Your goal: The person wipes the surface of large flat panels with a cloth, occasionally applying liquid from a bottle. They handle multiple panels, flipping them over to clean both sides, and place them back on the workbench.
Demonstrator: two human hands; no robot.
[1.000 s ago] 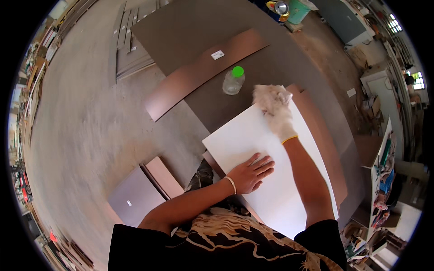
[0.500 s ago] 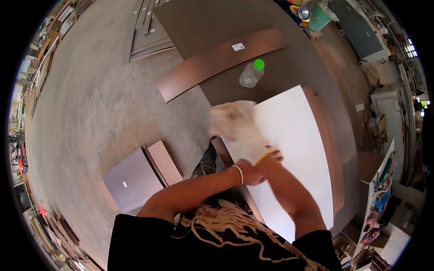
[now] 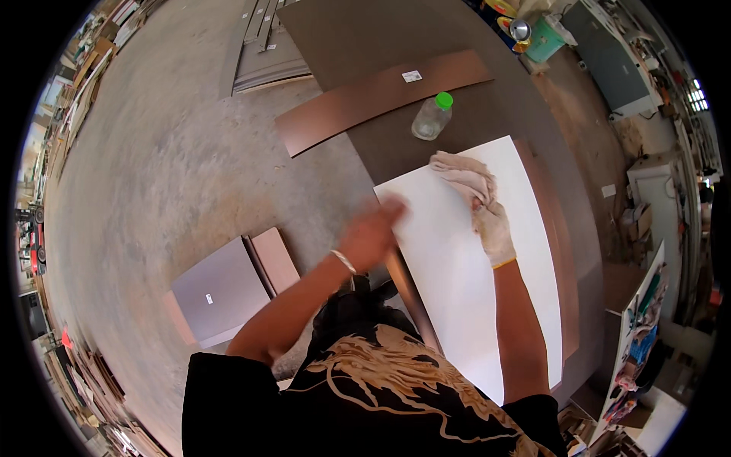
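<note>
A white rectangular panel [image 3: 476, 305] lies in front of me on a stack of brown boards. My right hand [image 3: 495, 234], in a pale knitted work glove with a yellow cuff edge, presses a bunched beige cloth [image 3: 463, 174] against the far part of the panel. My left hand [image 3: 375, 234] is bare, with a pale band at its wrist. It hovers by the panel's left edge, smeared by motion, so its fingers cannot be made out. Beyond the panel, a clear bottle [image 3: 431, 119] with a green cap stands on the dark board.
A long brown strip [image 3: 381, 99] lies across the large dark board [image 3: 381, 34]. Cut panels [image 3: 221, 293] rest on the concrete floor [image 3: 190, 160] at left. At right are a teal bucket [image 3: 544, 39] and a grey cabinet [image 3: 609, 57].
My left hand has left the right glove's cuff and moved left. My right hand has swung the cloth rightward onto the panel's far part. The view has shifted slightly.
</note>
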